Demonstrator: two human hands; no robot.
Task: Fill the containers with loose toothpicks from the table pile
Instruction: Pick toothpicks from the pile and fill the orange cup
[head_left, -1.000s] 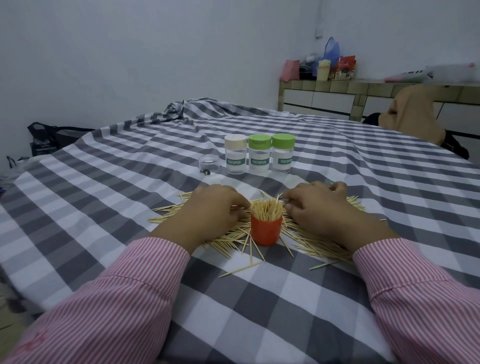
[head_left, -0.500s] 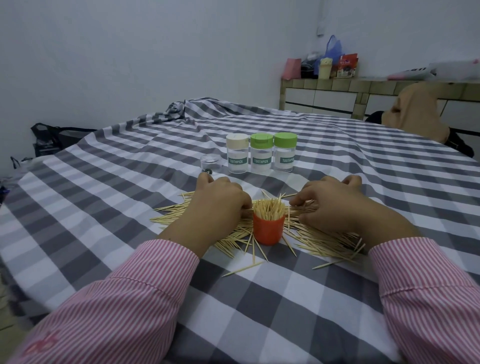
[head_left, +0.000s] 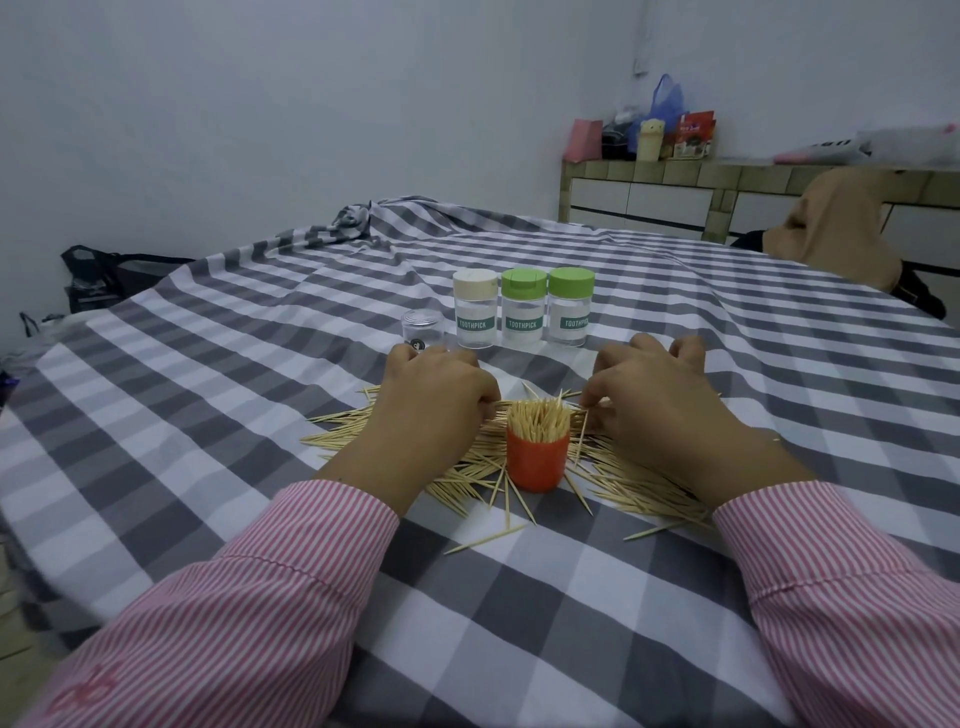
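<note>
A short orange plastic cup (head_left: 537, 464) stands upright in the middle of a spread pile of loose wooden toothpicks (head_left: 467, 470) on the worktop, already packed with toothpicks standing on end. The left hand (head_left: 434, 402) lies knuckles-up on the pile just left of the cup, its fingers curled down and pinching toothpicks at their tips near the cup's rim. The right hand (head_left: 660, 400) lies on the pile just right of the cup, fingers likewise curled, its thumb and forefinger pinching a few toothpicks close to the cup's bristling top. Both wrists come out of pink-and-white striped sleeves (head_left: 291, 587). Beyond the hands, farther across the worktop, three clear plastic jars labelled TOOTHPICK stand in a touching row: one with a cream lid (head_left: 474, 315) on the left, then two with green lids (head_left: 523, 312) (head_left: 571, 307). A small clear lidless container (head_left: 422, 332) sits just left of the row, close to the left hand's knuckles. The worktop is covered by a grey-and-white checked cloth (head_left: 675, 597), rumpled at its far edge. Behind is a plain pale wall (head_left: 311, 104), a dark bag (head_left: 109, 275) on the floor at far left, and at far right a tiled counter (head_left: 675, 192) carrying bags and packets.
</note>
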